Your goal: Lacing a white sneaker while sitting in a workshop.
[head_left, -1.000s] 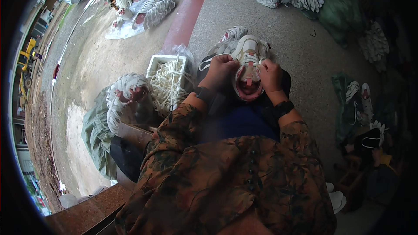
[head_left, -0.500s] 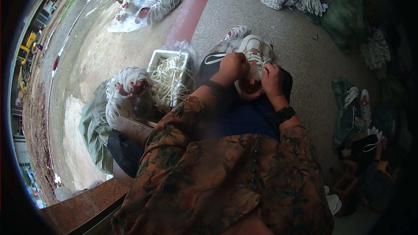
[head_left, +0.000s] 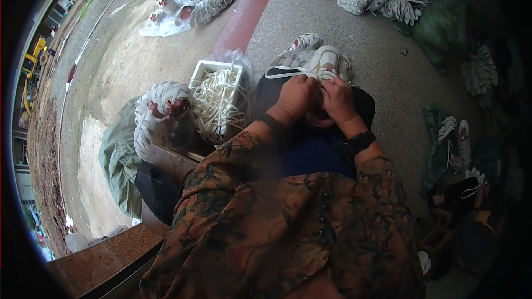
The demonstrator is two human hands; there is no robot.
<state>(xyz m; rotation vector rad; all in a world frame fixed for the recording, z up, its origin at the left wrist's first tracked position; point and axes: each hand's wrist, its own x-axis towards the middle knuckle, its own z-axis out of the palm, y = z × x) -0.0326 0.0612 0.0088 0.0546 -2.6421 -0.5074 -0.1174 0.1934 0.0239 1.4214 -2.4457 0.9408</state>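
Observation:
A white and beige sneaker (head_left: 328, 58) rests on my lap, toe pointing away from me. Its pale shoelace (head_left: 288, 72) loops out to the left over my dark-clad knee. My left hand (head_left: 299, 95) is closed on the lace at the shoe's lacing, knuckles upward. Close against it, my right hand (head_left: 338, 99) pinches at the same lacing. Both hands cover the tongue and most of the eyelets, so the exact hold of the fingertips is hidden. Behind this sneaker lies another shoe (head_left: 306, 41), partly covered.
To my left stands a white foam box (head_left: 239, 86) full of loose white laces. Beside it is a bundle of white shoes (head_left: 160, 111) near a green sack (head_left: 119, 160). More shoes (head_left: 385, 1) lie in heaps at the far right by a green bag (head_left: 440, 30). People sit farther off.
My right hand has moved left and up over the lacing, meeting my left hand. My left hand has come slightly nearer to me. The lace loop at left now stretches longer toward the shoe.

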